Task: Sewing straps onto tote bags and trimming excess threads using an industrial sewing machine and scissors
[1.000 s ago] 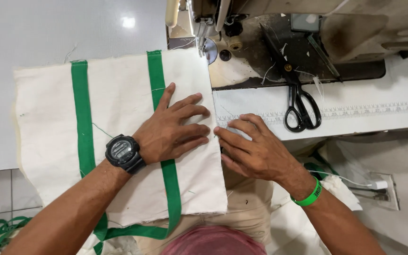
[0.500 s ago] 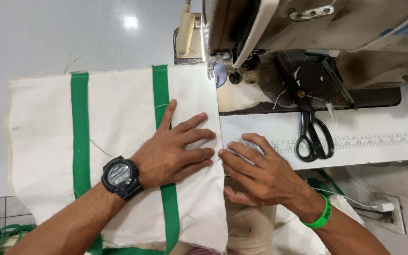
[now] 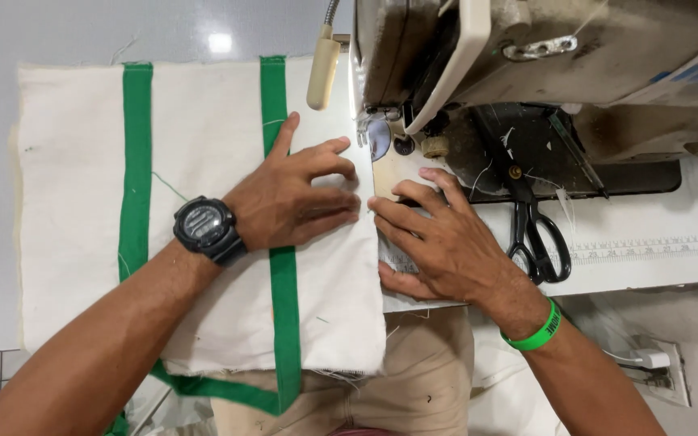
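A cream canvas cloth (image 3: 203, 137) with two green strips lies flat on the sewing table. My left hand (image 3: 296, 194), with a black watch on its wrist, presses flat on the cloth near its right edge, over one green strip (image 3: 275, 105). My right hand (image 3: 438, 238), with a green band on its wrist, rests with spread fingers at the cloth's right edge, just before the sewing machine (image 3: 527, 56). The presser foot (image 3: 363, 121) stands just beyond my fingertips. Neither hand grips anything.
Black scissors (image 3: 533, 218) lie on the machine bed to the right of my right hand. A ruler strip (image 3: 648, 246) runs along the table's front edge. A cream lamp head (image 3: 322, 74) hangs above the cloth. A plug and socket (image 3: 652, 359) sit low at right.
My view has moved nearer to the machine. Both hands have slid the cloth's right edge up towards the presser foot and still press flat on it.
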